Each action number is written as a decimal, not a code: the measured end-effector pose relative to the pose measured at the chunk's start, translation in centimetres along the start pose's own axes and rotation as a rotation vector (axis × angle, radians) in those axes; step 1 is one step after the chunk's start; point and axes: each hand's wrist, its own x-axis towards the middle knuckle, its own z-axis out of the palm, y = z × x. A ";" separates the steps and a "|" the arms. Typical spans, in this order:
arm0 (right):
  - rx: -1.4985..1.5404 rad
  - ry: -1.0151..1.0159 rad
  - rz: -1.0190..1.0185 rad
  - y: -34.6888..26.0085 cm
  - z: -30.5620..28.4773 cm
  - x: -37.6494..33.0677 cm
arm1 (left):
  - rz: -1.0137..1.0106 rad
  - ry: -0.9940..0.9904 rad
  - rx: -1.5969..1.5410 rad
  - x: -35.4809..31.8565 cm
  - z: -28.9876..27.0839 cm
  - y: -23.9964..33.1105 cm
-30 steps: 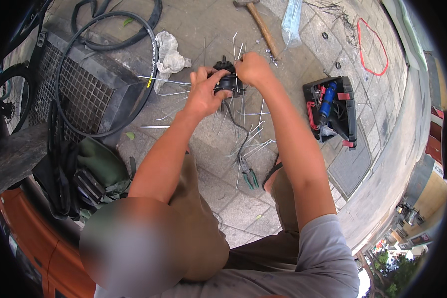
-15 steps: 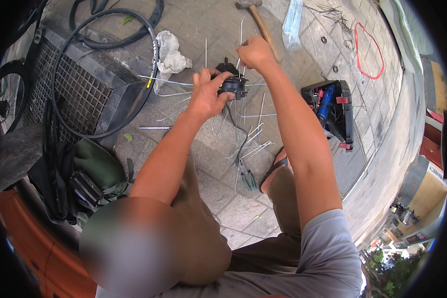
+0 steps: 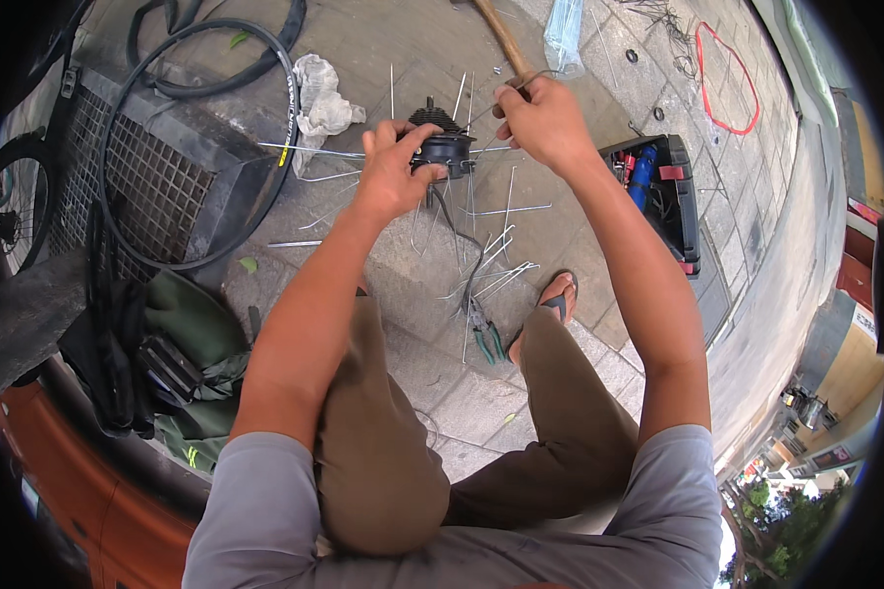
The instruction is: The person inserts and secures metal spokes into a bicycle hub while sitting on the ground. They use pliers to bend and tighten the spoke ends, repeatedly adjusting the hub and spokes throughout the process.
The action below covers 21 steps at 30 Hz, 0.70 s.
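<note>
A black wheel hub with a finned top is gripped at its left side by my left hand, fingers above and thumb in front. Thin silver spokes stick out from the hub on several sides, and a dark cable runs down from it. To the upper right, my right hand is closed around a thin spoke, whose other end points toward the hub's rim. Loose spokes lie in front of the hub, beside pliers with green handles.
On the left lie a black bicycle rim, an inner tube, a metal grate and a crumpled white cloth. A wooden-handled hammer lies at the far side. An open toolbox and a red loop are on the right.
My right hand has moved away from the hub to the right and now draws a spoke out at a slant. My left hand stays on the hub. The camera view has shifted slightly.
</note>
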 end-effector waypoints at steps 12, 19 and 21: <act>0.180 0.203 -0.170 6.3 1.7 -1.1 | 0.072 -0.019 0.144 0.4 0.0 -1.2; 0.263 0.130 -0.080 7.5 0.9 -1.0 | 0.131 -0.029 0.199 0.5 -0.1 -1.6; 0.260 0.130 -0.096 7.4 0.6 -1.5 | 0.123 -0.025 0.202 0.5 -0.1 -1.5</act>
